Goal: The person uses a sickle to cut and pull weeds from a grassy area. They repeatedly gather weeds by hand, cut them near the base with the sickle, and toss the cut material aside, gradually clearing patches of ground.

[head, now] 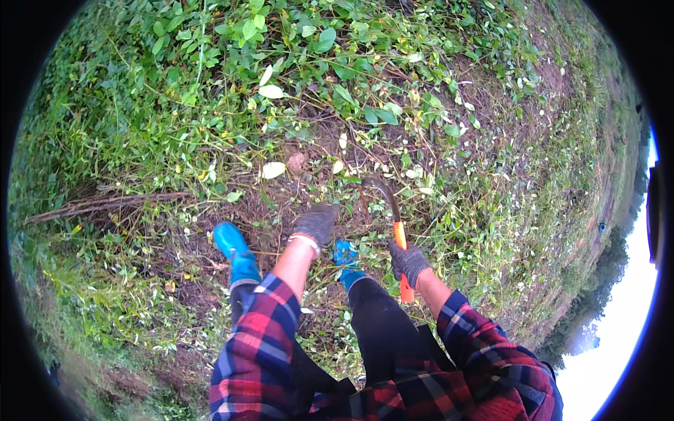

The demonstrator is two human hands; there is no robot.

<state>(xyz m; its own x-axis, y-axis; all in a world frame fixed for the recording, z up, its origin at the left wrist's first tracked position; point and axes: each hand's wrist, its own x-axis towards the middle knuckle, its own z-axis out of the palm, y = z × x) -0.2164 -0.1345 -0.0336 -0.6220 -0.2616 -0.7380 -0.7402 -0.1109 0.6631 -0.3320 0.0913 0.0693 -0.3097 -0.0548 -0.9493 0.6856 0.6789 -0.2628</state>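
My right hand (408, 260), in a dark knit glove, grips the orange handle of a sickle (400, 235). The sickle's curved, dark blade points up and to the left, its tip close to low stems and leaves. My left hand (316, 223), gloved too, is blurred and hangs over the brown ground between my feet; its fingers cannot be made out, nor whether anything is in them. Cut-looking stems and scattered pale leaves (273, 170) lie in front of both hands.
My feet are in blue boots (230, 239), set apart among the weeds. Dense leafy vines (253, 31) cover the ground ahead. At the left lie dry brown branches (105, 204). A small clod or stone (296, 162) sits ahead of my left hand. Trees stand far off at the right.
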